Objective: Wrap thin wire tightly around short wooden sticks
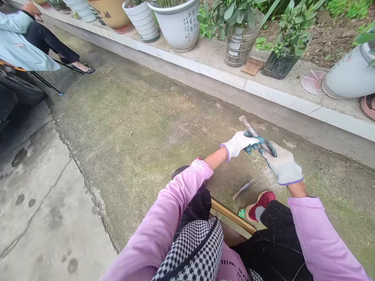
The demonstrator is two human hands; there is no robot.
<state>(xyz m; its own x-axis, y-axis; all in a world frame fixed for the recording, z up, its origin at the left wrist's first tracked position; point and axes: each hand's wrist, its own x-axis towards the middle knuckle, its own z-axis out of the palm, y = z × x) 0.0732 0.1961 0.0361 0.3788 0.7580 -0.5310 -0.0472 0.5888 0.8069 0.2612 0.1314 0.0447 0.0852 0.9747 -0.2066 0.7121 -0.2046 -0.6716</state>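
Both my hands wear white knit gloves with teal fingertips. My left hand (238,143) and my right hand (281,164) meet in front of me, both closed round a grey threaded metal rod (249,127) that sticks up and to the left from between them. A second similar rod (241,189) lies on the concrete below my hands, near my red shoe (260,203). My sleeves are pink.
A raised kerb (263,91) with several plant pots (178,23) runs along the back. A seated person (26,39) is at the far left beside a dark tyre. A wooden frame edge (231,215) lies between my knees. A checked bag rests on my lap.
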